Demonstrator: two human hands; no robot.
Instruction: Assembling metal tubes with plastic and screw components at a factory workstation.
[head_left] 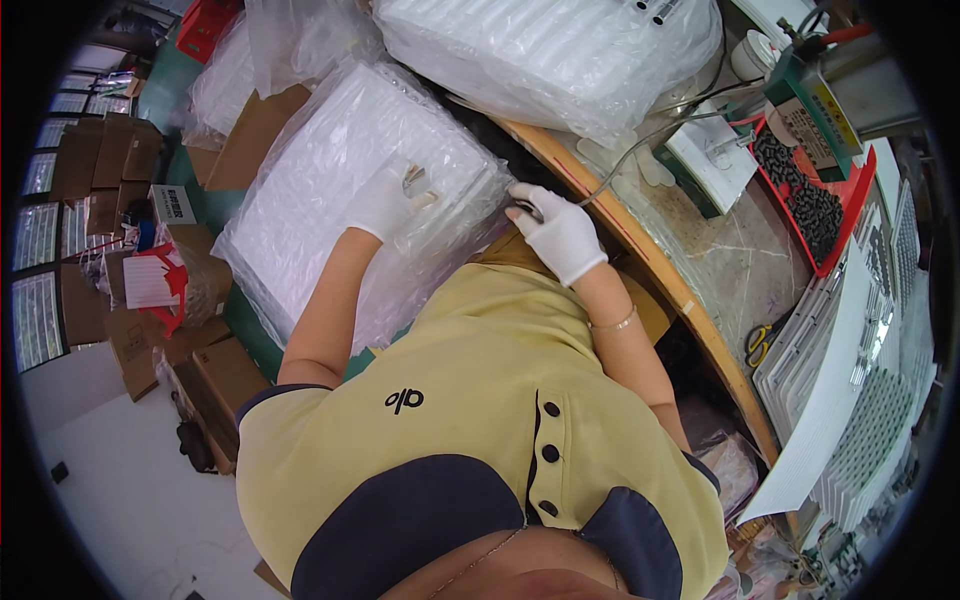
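Observation:
My left hand (378,203), in a white glove with some bare fingertips, is over a white tray (330,170) lined with clear plastic film. A small shiny metal-looking piece (415,180) is at its fingers; its exact kind is unclear. My right hand (562,238), also gloved, is near the tray's right corner, beside the wooden table edge. Its fingers are curled around something dark, mostly hidden. A thin grey cable (625,158) runs from beside that hand across the bench.
Another film-wrapped white stack (540,50) is at the far side. On the right bench (720,255) are a red bin (855,215) of small black parts, a green-and-white box (708,160), yellow-handled scissors (760,345) and stacked white panels (815,350). Cardboard boxes (228,385) stand at left.

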